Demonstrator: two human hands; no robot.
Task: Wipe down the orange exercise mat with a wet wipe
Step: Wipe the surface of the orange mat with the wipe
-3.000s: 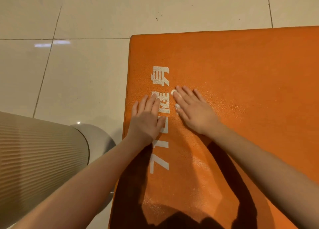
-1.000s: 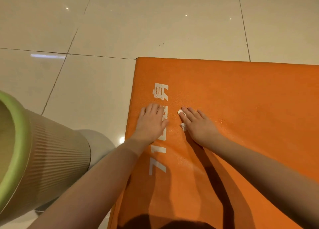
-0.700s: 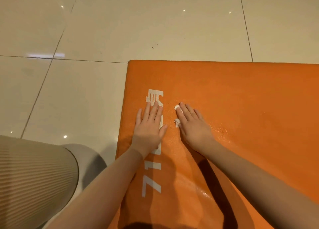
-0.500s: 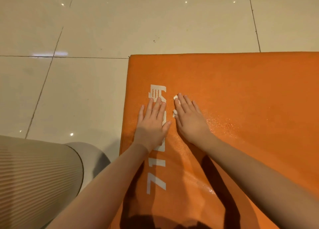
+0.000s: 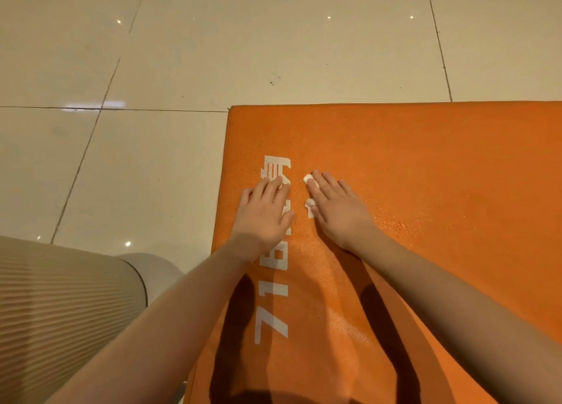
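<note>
Ribbed beige container (image 5: pixel 60 312) lower left, on the tiled floor (image 5: pixel 152 175) just beside the mat, not involved. Left hand (image 5: pixel 263 218) lies flat near the mat's left edge, fingers straight and together, palm down over the white lettering (image 5: pixel 275 282), gripping nothing, just bracing. Wet wipe (image 5: pixel 310 204) is bunched small under the right hand (image 5: pixel 337 212), only white bits poking out at the index-finger side. Right-hand fingers are straight and pressing the wipe down, not curled round it. Step in hand looks like a flat-palm wipe stroke near the far left corner. To do it well: probably open the wipe out so it covers more, press evenly through the palm, run overlapping strokes out to the edge and corner, and let the left hand pin the mat so it doesn't slide on the glossy tile. Orange exercise mat (image 5: pixel 441 175) lies flat on the floor and fills the right and lower part of the view, far left corner visible. Surface is pebbled; water beads (image 5: pixel 392 224) glisten just right of the right hand and there is a damp sheen near the forearms. Far right looks matte, likely unwiped.
</note>
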